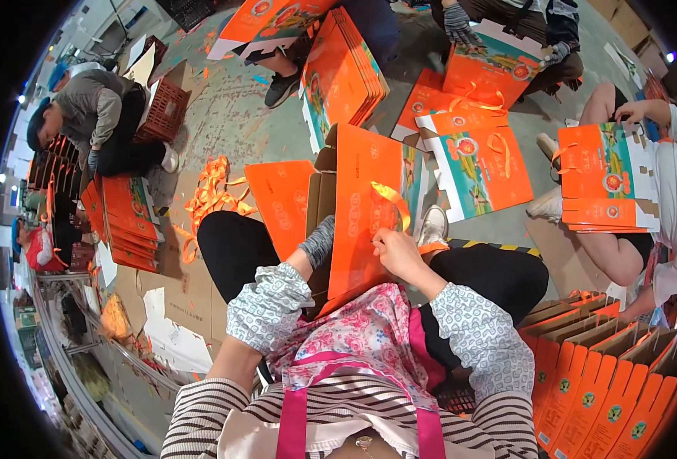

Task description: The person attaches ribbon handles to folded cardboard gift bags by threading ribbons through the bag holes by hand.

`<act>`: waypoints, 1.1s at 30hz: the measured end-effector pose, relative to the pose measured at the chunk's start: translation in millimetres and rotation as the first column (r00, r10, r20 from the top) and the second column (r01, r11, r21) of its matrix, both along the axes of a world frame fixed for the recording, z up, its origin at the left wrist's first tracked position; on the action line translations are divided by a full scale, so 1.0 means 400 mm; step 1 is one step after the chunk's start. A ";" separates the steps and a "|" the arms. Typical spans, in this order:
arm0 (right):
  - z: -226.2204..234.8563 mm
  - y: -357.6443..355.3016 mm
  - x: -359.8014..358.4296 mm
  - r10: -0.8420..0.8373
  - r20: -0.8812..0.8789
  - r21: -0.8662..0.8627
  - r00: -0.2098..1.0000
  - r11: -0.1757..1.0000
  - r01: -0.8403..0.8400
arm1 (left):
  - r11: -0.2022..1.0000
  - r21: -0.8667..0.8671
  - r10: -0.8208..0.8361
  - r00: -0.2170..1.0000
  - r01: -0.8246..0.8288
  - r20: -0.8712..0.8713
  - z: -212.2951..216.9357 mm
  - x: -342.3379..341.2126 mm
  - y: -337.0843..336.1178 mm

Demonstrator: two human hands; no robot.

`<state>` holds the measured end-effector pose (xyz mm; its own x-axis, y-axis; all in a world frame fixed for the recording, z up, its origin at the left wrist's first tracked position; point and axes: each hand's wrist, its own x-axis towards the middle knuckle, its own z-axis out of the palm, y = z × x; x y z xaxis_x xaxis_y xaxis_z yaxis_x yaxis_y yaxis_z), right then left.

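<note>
I look down at an orange gift box (365, 210) standing half folded on my lap, upright between my knees, its brown cardboard inside turned toward my left. My right hand (398, 254) presses against the orange panel with the fingertips drawn together; I judge that it pinches the end of the orange ribbon handle (394, 200), which loops out from the panel above it. My left hand (319, 241), in a grey glove, reaches behind the panel's brown edge, and I cannot tell whether it is spread or grasping, since the box hides the fingers.

As I read it, the step in hand is fitting the ribbon handle to the box: one end seems set, the other is being worked in at the panel. The next move, in my judgement, calls for a steady hold on the panel from behind while the ribbon end goes in, with care not to crease the card.

A pile of loose orange ribbons (212, 195) lies on the floor to my left, near my knee. Flat orange boxes (598, 386) stand stacked at my lower right. Other people sit around handling similar boxes; one opposite holds a finished box (487, 73).
</note>
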<state>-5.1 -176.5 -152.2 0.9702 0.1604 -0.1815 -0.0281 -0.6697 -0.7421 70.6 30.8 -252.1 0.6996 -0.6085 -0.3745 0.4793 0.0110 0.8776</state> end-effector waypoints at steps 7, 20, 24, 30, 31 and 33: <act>-0.016 0.005 0.000 0.044 -0.004 -0.060 0.999 0.997 -0.044 | 0.987 0.061 0.158 0.946 -0.146 -0.284 0.094 -0.013 -0.060; 0.012 0.029 -0.015 0.164 0.141 -0.277 0.976 0.953 -0.120 | 0.966 0.147 0.246 0.930 -0.212 -0.272 0.195 -0.046 -0.088; 0.013 0.053 -0.036 0.246 0.253 -0.427 0.936 0.896 -0.120 | 0.965 0.130 0.253 0.932 -0.226 -0.258 0.155 -0.048 -0.081; -0.015 0.054 -0.044 0.185 0.337 -0.372 0.923 0.927 -0.050 | 0.954 0.083 0.300 0.897 -0.289 -0.324 0.215 -0.061 -0.088; -0.022 0.054 -0.044 0.183 0.338 -0.371 0.923 0.927 -0.048 | 0.945 0.114 0.328 0.873 -0.307 -0.361 0.240 -0.067 -0.096; -0.031 0.054 -0.041 0.031 0.235 -0.258 0.971 0.966 0.031 | 0.935 0.140 0.354 0.847 -0.326 -0.396 0.224 -0.070 -0.093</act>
<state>-21.5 -154.8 -164.4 0.9902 0.1385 0.0170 0.1265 -0.8389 -0.5293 42.4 -6.6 -162.6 0.6333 -0.3249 -0.7024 0.7712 0.1894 0.6078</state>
